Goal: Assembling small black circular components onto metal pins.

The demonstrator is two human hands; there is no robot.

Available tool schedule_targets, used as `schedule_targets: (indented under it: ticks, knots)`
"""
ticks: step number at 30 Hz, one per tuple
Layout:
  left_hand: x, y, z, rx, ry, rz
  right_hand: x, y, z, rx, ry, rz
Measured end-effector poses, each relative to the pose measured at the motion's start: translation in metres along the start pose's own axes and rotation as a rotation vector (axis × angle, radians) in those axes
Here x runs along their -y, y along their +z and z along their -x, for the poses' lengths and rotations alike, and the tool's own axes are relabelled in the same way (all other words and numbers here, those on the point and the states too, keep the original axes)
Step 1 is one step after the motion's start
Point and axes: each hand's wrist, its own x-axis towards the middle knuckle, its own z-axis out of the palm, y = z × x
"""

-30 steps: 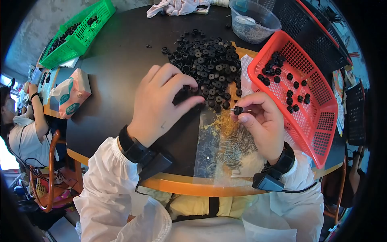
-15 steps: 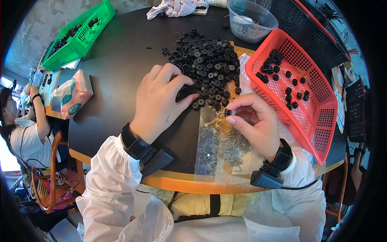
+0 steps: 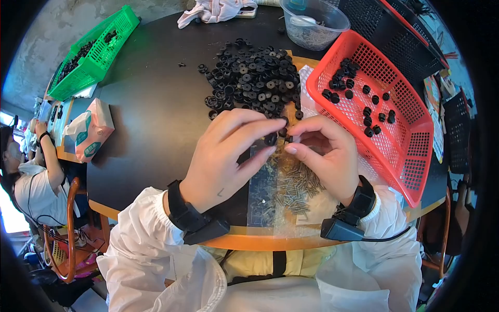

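Note:
Close together over the near edge of a heap of black round plastic caps [image 3: 247, 78], both my hands are working. Between the thumb and fingers of my left hand [image 3: 223, 153] is a black cap [image 3: 271, 139]. My right hand [image 3: 330, 156] pinches a small black part [image 3: 289, 139] between thumb and forefinger, a short gap from the cap. Fingers partly hide both pieces. Below them, a pile of metal screws [image 3: 296, 190] lies on a clear plastic sheet [image 3: 260, 208]. To the right stands a red perforated basket [image 3: 410, 192] with several black pieces in it.
A green basket [image 3: 99, 70] of black parts sits far left, with a tissue pack [image 3: 97, 130] nearer. At the back are a striped cloth [image 3: 210, 11] and a clear tub [image 3: 335, 23] of metal pieces. Black baskets [image 3: 397, 44] stand far right. Another person [image 3: 41, 182] sits at left.
My left hand has moved right from the side of the heap and now holds a cap near my right hand. The right hand still pinches its small part.

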Motion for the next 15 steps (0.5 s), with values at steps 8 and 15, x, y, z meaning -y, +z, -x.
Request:
schedule_targets:
  ticks: [8,15]
  knots:
    - [0.0063,-0.0023,0.001,0.005,-0.003,0.043,0.001,-0.0011,-0.0013,0.035,-0.171,0.17]
    - [0.0053,-0.0052,0.0011,0.002,0.044,0.021,0.0031,-0.0003,-0.0028,0.073,-0.229,0.218]
